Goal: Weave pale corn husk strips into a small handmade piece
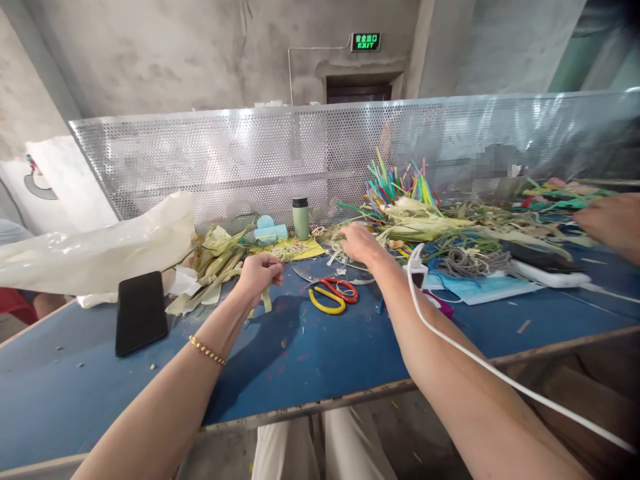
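My left hand (260,275) is closed over the blue table, with the fingers pinched together. A pale green strip of corn husk (267,300) hangs below it. My right hand (361,243) reaches farther forward, to the edge of a heap of thin, dry strands (333,237). Its fingertips are blurred among them, so its grip does not show. Between my hands lie scissors with one red and one yellow handle loop (327,308), blades pointing left. A bunch of husks (217,257) rests left of my left hand; more husks (415,223) are piled beyond my right forearm.
A black phone (141,313) and a plastic bag (145,233) are on the left. A green bottle (301,219) stands before the perforated metal screen (240,143). Colourful sticks (400,183) rise behind the husks. A white cable (470,343) crosses my right forearm. Another person's hand (613,223) is at right.
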The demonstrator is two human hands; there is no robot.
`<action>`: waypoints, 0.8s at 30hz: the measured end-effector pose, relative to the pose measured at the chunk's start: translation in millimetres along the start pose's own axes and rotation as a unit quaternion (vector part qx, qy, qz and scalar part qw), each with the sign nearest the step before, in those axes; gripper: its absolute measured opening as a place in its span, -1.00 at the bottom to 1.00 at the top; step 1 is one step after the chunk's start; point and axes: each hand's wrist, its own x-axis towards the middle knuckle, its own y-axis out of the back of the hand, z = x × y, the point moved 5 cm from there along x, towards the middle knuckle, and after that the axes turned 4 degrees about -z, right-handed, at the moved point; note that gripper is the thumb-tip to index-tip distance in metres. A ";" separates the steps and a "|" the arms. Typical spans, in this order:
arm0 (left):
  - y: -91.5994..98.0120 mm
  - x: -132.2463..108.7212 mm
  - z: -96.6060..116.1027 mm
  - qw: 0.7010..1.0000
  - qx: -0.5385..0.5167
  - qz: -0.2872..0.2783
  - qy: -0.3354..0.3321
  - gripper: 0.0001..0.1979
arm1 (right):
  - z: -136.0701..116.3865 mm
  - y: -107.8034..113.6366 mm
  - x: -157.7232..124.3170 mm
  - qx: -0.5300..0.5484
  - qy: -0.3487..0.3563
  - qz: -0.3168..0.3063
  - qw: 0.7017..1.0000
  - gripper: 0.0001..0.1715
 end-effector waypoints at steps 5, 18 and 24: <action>-6.8 0.3 -12.7 0.999 0.017 -0.001 0.036 -0.87 | -18.9 1.7 -9.8 -0.038 -0.002 -0.010 0.999 -0.65; -10.7 2.5 -16.5 0.994 -0.075 -0.016 0.074 -0.86 | -80.6 -19.8 -43.3 0.036 0.107 -0.319 0.941 -0.93; -7.4 5.5 -13.8 0.990 -0.120 -0.003 0.069 -0.81 | -69.5 -26.9 -34.3 0.040 0.129 -0.322 0.937 -0.81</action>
